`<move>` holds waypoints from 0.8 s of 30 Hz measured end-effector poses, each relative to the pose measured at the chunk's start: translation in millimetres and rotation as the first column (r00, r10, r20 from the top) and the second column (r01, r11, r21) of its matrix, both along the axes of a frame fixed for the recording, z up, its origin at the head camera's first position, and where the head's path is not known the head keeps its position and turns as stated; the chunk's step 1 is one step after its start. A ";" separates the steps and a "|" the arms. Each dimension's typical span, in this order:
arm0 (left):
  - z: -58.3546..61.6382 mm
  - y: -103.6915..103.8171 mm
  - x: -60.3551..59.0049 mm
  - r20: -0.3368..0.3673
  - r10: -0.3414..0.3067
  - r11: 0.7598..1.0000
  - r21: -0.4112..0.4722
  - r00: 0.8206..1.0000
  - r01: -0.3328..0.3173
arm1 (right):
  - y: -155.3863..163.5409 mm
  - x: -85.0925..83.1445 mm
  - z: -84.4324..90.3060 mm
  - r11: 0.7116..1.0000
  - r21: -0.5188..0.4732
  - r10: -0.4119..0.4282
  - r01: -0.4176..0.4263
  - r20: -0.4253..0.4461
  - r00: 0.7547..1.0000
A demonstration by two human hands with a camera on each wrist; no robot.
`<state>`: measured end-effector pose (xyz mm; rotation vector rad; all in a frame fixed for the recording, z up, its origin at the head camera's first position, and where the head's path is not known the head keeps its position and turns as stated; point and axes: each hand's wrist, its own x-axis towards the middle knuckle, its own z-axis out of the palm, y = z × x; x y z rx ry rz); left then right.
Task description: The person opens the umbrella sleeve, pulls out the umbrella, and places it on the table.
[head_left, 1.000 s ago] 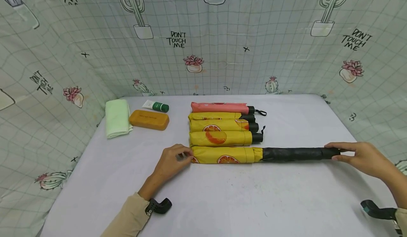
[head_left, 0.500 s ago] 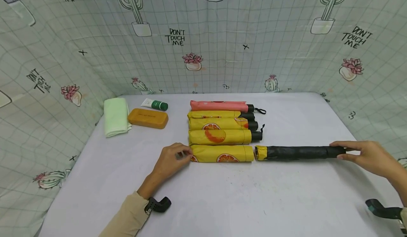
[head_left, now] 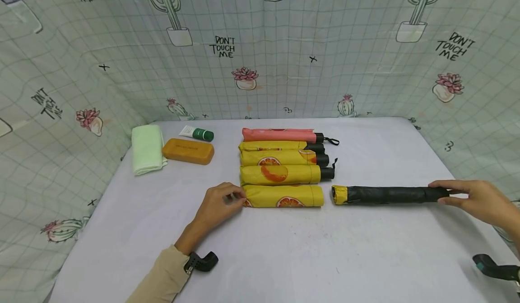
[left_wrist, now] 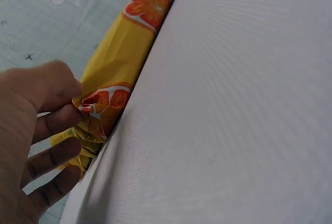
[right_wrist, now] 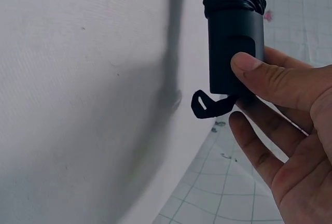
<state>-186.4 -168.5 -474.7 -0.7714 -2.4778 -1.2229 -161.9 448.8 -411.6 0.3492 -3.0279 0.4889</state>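
Green towel (head_left: 147,148), an orange case (head_left: 188,151) and a small tube (head_left: 197,134) lie by the desk's far left corner. Next comes a row of four sleeved umbrellas (head_left: 282,155) (one pink, three yellow) near the far edge. My left hand (head_left: 221,204) pinches the closed end of the yellow orange-print sleeve (head_left: 283,196), lying flat mid-desk. Just apart from its open mouth lies the black folded umbrella (head_left: 389,195), pointing toward the right edge, where my right hand (head_left: 479,200) grips its handle (right_wrist: 233,47) with thumb and fingers.
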 end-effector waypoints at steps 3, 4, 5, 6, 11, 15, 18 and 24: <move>1.3 -1.4 -0.9 -0.004 0.003 1.000 0.015 1.000 -0.003 | 2.9 -0.7 -1.6 1.000 0.015 0.018 -0.017 -0.010 1.000; 1.8 -1.8 -1.5 -0.004 0.009 1.000 0.018 1.000 -0.009 | 3.6 -1.1 -3.3 0.999 0.027 0.027 -0.026 -0.012 1.000; 2.4 -2.2 -2.2 -0.003 0.013 1.000 0.023 1.000 -0.013 | 3.8 -1.6 -5.2 0.998 0.046 0.033 -0.032 -0.011 0.999; 3.0 -2.2 -3.1 0.001 0.020 0.999 0.029 1.000 -0.020 | 3.9 -2.1 -6.7 0.998 0.051 0.037 -0.037 -0.001 0.999; 6.7 3.8 -11.6 0.026 0.042 0.998 0.052 0.999 -0.043 | 3.4 -2.5 -3.8 0.999 0.045 -0.017 0.011 0.132 0.991; 7.1 13.8 -24.0 0.066 0.066 0.994 0.086 0.996 -0.072 | -10.9 -6.6 5.6 0.998 -0.006 -0.059 0.060 0.125 0.990; 5.7 19.9 -33.6 0.081 0.079 0.989 0.116 0.994 -0.088 | -35.1 -15.5 14.6 0.997 -0.068 -0.036 0.041 0.074 0.997; -2.2 21.4 -42.9 0.048 0.133 0.976 0.171 0.990 -0.139 | -95.5 -36.6 30.1 0.982 -0.147 0.114 -0.120 -0.053 0.992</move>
